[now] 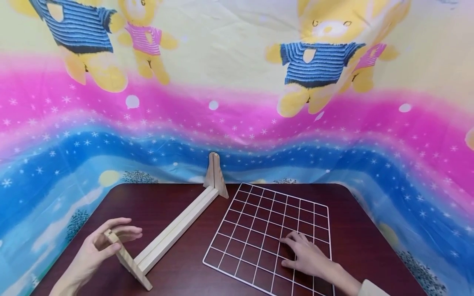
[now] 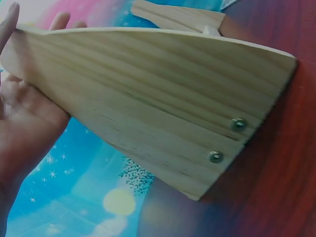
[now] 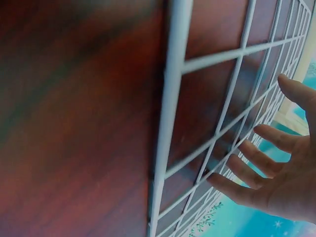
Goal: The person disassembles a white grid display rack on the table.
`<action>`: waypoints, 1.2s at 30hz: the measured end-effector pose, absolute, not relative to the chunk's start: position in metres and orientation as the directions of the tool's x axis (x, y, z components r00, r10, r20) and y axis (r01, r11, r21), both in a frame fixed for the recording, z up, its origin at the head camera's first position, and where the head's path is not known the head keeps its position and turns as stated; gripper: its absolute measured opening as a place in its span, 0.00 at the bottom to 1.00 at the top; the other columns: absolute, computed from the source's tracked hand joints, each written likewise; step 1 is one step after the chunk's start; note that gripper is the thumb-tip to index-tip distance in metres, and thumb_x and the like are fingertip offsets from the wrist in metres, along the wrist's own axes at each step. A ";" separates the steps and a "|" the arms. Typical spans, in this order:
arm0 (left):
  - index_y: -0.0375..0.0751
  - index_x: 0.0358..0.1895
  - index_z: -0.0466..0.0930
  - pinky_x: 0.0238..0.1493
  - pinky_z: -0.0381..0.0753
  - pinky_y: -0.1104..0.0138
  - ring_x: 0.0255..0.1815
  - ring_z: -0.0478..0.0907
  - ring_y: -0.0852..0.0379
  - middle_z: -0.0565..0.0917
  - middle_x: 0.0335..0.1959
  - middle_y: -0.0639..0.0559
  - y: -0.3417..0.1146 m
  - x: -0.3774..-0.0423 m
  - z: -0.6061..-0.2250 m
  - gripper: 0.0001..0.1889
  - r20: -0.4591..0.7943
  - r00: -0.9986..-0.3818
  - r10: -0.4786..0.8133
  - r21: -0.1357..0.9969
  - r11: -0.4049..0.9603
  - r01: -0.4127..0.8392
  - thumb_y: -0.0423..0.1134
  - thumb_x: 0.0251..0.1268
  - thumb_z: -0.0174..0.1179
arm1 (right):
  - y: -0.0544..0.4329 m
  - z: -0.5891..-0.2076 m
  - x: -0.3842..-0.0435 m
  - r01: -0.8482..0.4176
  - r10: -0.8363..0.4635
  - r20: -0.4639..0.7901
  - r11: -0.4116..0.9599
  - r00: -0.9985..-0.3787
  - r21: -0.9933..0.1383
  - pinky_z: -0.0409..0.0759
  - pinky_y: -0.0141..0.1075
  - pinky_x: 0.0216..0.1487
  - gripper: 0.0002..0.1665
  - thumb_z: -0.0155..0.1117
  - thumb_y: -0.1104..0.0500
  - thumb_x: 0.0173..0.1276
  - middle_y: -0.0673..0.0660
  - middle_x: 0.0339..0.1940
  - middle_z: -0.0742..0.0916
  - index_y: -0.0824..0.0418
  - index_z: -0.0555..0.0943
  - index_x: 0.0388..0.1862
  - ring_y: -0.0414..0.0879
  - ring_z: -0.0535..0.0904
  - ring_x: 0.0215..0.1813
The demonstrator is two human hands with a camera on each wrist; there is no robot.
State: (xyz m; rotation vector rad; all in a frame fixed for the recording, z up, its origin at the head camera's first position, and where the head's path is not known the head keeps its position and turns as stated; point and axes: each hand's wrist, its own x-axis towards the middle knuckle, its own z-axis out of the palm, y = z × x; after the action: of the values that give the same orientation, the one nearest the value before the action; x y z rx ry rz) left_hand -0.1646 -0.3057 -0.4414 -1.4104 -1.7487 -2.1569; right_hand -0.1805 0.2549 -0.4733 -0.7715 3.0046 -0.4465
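Note:
A pale wooden stand lies on the table, with a long grooved bar (image 1: 177, 230) joining two tapered end panels. My left hand (image 1: 97, 242) is at the narrow top of the near end panel (image 1: 131, 267), its thumb across the wood and its fingers extended past it. In the left wrist view, that panel (image 2: 158, 94) shows two screw heads near its wide end. The far end panel (image 1: 214, 174) stands upright at the back. My right hand (image 1: 309, 255) rests over a white wire grid (image 1: 255, 233), fingers spread and slightly bent; in the right wrist view the fingertips are near the wires.
The dark reddish-brown table (image 1: 363, 230) has rounded back corners. A printed cloth (image 1: 237, 111) with bears and snowflakes hangs behind and around it. The grid lies flat to the right of the stand, close to the far panel.

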 end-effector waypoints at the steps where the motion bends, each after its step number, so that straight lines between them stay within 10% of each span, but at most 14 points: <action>1: 0.17 0.68 0.50 0.60 0.73 0.60 0.61 0.72 0.37 0.71 0.59 0.24 -0.306 -0.167 -0.440 0.26 0.640 -0.573 0.513 0.767 -0.377 0.519 0.13 0.67 0.39 | 0.254 -0.474 -0.178 -0.470 -0.471 0.067 0.842 -0.880 -0.265 0.76 0.46 0.36 0.39 0.72 0.42 0.57 0.54 0.53 0.76 0.62 0.76 0.62 0.53 0.72 0.53; 12: 0.22 0.67 0.61 0.62 0.71 0.62 0.61 0.74 0.40 0.73 0.61 0.29 -0.310 -0.181 -0.439 0.21 0.606 -0.513 0.607 0.790 -0.385 0.478 0.19 0.72 0.41 | 0.254 -0.479 -0.175 -0.464 -0.443 0.142 0.866 -0.885 -0.188 0.74 0.48 0.37 0.37 0.77 0.53 0.52 0.55 0.50 0.76 0.65 0.78 0.59 0.53 0.72 0.52; 36: 0.23 0.65 0.65 0.61 0.72 0.61 0.60 0.75 0.42 0.75 0.60 0.32 -0.310 -0.183 -0.444 0.19 0.624 -0.498 0.602 0.781 -0.449 0.434 0.22 0.74 0.41 | 0.277 -0.469 -0.219 -0.490 -0.661 -0.125 0.656 -0.740 -0.574 0.71 0.34 0.38 0.39 0.75 0.63 0.52 0.51 0.47 0.72 0.57 0.72 0.64 0.47 0.68 0.46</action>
State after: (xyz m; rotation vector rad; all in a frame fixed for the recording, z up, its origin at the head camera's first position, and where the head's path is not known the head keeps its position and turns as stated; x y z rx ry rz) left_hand -0.1829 -0.3096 -0.4443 -1.6257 -1.7038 -2.2589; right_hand -0.2193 0.2774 -0.4688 -0.9163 2.5521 -0.7470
